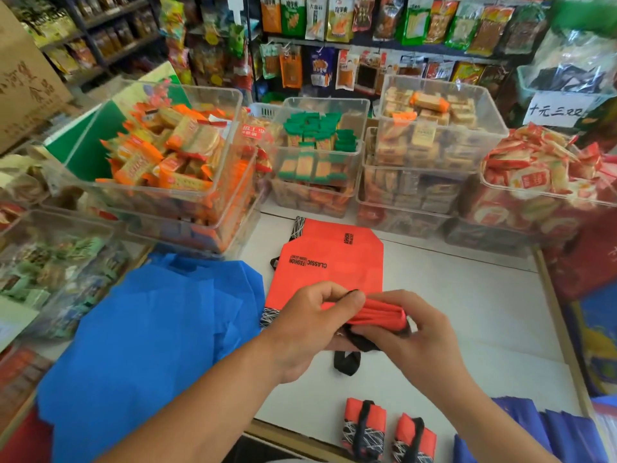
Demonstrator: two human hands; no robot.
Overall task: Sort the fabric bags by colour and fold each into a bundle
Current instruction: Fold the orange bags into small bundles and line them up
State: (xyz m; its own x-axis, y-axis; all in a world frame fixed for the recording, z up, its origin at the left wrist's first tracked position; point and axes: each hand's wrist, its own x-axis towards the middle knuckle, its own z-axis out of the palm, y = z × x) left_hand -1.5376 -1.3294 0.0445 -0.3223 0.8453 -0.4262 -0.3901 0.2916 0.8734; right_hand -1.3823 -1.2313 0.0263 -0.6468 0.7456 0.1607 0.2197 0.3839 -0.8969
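A white counter top (467, 295) in a small snack shop carries a flat orange-red fabric bag (334, 272), which lies at its middle and serves as landmark. Behind that bag stand stacked clear plastic bins (434, 135) full of wrapped biscuits and crackers, with hanging snack packets (337, 18) on racks further back. Left of it lies a loose pile of bright blue fabric bags (150, 329). Just in front of it the left hand (310, 325) and right hand (414, 339) hold a rolled orange-red fabric bag (380, 315), fingers and thumbs curled and pinching its two ends, and a black handle strap (347, 362) hangs below. Nearer the counter's front edge lie a folded orange-red bundle (364, 429) wrapped by a black strap and a second bundle (412, 439) just beside it. Dark blue bags (551, 432) lie to the front right. The flat bag is printed "CLASSIC FASHION" in black. A white handwritten sign (556, 111) to the back right reads "十元三双". The print on a brown cardboard box (23, 78) to the far back left is only partly legible.
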